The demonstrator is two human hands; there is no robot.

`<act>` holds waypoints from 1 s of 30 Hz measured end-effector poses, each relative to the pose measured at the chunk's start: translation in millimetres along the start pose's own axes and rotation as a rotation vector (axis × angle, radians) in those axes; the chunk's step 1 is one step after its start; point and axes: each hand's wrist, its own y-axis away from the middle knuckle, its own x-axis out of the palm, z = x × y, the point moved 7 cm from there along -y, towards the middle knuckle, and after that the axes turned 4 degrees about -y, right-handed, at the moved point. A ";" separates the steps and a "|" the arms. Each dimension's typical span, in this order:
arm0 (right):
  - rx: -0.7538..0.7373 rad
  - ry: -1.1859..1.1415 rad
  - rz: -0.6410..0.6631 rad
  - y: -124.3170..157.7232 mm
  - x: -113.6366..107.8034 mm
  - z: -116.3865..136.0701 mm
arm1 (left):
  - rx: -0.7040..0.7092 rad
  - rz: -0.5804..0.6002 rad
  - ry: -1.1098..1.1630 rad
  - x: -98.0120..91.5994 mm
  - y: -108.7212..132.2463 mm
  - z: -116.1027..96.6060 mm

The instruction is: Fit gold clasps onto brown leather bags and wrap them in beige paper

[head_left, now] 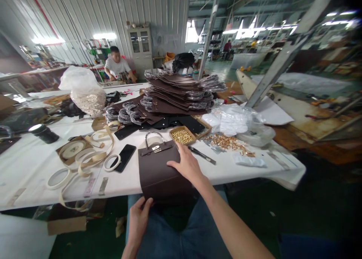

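At the centre of the frame, lying partly on the white-covered bench [124, 185] and reaching over its near edge: a dark brown bag panel [160, 172], smooth like leather, nearly rectangular, with one fine line across its lower part. Near its top, an arched handle [153, 133] in clear, wrinkled film, and a shiny metal clasp [156, 148]. At lower centre, left grip [138, 215] almost without gap, thumb and forefinger pinching the panel by its lower left border. Right of centre, right grip [188, 162] wide, thumb well apart from fingers, laid upon the upper right part of the panel; impossible to tell if any fingertip bends around its edge. Counted at the left: one flat black phone [127, 156], one pale tape ring [112, 163] overlapping it, one larger ring [58, 178], one roll [72, 149] in an open cardboard box, one black cylinder [45, 134]. Counted right of centre: one slim dark tool [202, 155], one shallow carton of rounded gold studs [182, 136], too small for counting, one loose heap of coppery metal pieces [230, 142]. At upper centre, one stack of brown panels [175, 96] with film-wrapped parts, layers not countable.
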 end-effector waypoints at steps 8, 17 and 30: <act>-0.021 -0.068 0.087 -31.6 22.2 -0.1 | 0.021 0.060 -0.054 11.2 -21.1 2.5; -0.184 -0.176 -0.028 -13.0 29.0 -4.8 | 0.328 -0.428 -0.374 -74.1 10.2 -117.5; 0.040 -0.570 -0.194 -13.3 9.5 -25.3 | 0.400 -0.299 -0.595 -29.4 -113.6 -161.8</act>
